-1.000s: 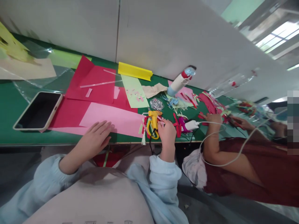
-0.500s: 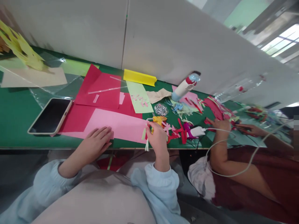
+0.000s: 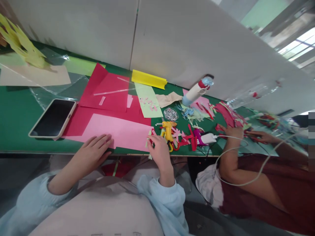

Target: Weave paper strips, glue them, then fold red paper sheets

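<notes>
My left hand (image 3: 94, 149) lies flat, palm down, on the left part of a pink sheet of paper (image 3: 123, 129), its fingers stretched out. At the sheet's right end, the fingers of my right hand (image 3: 159, 150) are bent together among narrow paper strips; what they pinch is mostly hidden. A pale fringed strip (image 3: 150, 156) hangs below these fingers at the table edge. Just right of that hand sits a yellow glue gun (image 3: 168, 129), with yellow and red scissor handles (image 3: 170, 146) beside it. Red paper (image 3: 82, 119) lies under the pink sheet.
A phone (image 3: 52, 118) lies at left. Behind are a light green sheet (image 3: 150, 109) with pink scraps, a folded yellow strip (image 3: 149, 79), a dish of small beads (image 3: 170, 114) and a bottle (image 3: 197, 91). At right, a co-worker's hands (image 3: 235, 132) work near a white cable (image 3: 216, 167).
The pink sheet has slid left along with my left hand. My right hand has moved left and slightly toward me, leaving the glue gun more exposed.
</notes>
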Motion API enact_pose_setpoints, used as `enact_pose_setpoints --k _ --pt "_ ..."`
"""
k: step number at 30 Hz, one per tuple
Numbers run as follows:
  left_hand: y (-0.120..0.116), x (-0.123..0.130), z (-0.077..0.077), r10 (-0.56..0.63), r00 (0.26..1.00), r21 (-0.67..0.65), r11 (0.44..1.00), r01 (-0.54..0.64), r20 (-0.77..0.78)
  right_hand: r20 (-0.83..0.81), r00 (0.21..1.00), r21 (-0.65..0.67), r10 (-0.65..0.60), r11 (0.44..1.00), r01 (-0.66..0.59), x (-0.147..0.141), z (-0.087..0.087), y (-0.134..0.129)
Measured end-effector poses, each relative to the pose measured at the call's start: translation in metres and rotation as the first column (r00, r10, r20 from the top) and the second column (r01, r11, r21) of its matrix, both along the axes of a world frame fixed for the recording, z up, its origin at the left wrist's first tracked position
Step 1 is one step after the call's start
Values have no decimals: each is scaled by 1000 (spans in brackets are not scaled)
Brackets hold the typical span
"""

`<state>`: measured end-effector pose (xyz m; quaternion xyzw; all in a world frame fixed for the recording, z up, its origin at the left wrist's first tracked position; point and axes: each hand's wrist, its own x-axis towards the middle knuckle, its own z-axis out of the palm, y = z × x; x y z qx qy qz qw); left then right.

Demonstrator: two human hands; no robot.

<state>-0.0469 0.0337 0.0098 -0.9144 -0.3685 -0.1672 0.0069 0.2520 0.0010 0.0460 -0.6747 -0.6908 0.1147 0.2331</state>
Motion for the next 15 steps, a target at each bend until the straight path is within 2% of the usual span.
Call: enact_pose_setpoints --k 4,10,15 --pt "0 1 -1 10 1000 -6 1000 -9 19 53 994 -37 95 995 -94 -7 -2 -6" --pt "0 2 -3 9 999 -12 1000 -9 47 238 970 -58 -46 996 61 -1 -5 -3" --pt "1 3 -7 29 999 -18 999 -28 27 262 960 -59 -102 991 121 3 -1 3"
